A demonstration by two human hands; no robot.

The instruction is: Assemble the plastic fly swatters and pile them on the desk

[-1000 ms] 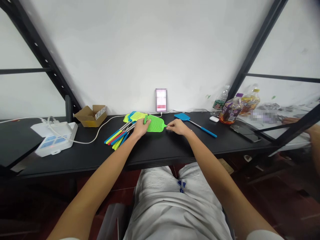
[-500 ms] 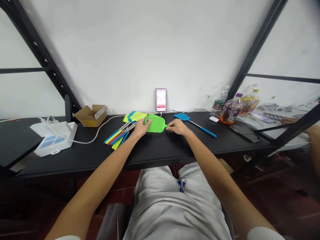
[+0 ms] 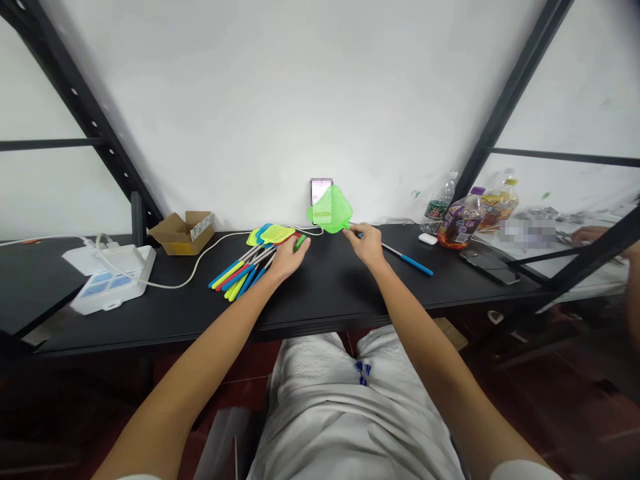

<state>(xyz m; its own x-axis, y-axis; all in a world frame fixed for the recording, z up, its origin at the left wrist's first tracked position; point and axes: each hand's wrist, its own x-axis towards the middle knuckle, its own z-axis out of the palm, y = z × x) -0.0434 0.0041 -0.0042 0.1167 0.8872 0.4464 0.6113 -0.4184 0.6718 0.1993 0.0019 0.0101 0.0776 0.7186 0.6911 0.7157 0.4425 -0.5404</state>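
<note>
My right hand (image 3: 368, 245) pinches the narrow neck of a green fly swatter head (image 3: 336, 212), raised and tilted above the table's back, partly covering the phone. Its mesh looks blurred. My left hand (image 3: 291, 260) is closed around a green handle (image 3: 300, 243), whose end sticks out past the thumb. Whether a rod joins this handle to the green head cannot be seen. Just left of that hand lies a pile of fly swatters (image 3: 245, 267) with yellow, blue and red handles. Beyond my right hand rests a blue-handled fly swatter (image 3: 417, 265), its head hidden.
A phone (image 3: 321, 189) leans on the wall. At left are an open cardboard box (image 3: 183, 237), a white power strip (image 3: 113, 283) and cables. Bottles (image 3: 463, 217), a white case (image 3: 427, 239) and another phone (image 3: 490, 265) lie right, by the black frame. Another person's hand (image 3: 593, 235) shows far right.
The green head has swung up and away from my left hand, now in front of the phone. My right hand has moved slightly right and up; my left stays near the pile.
</note>
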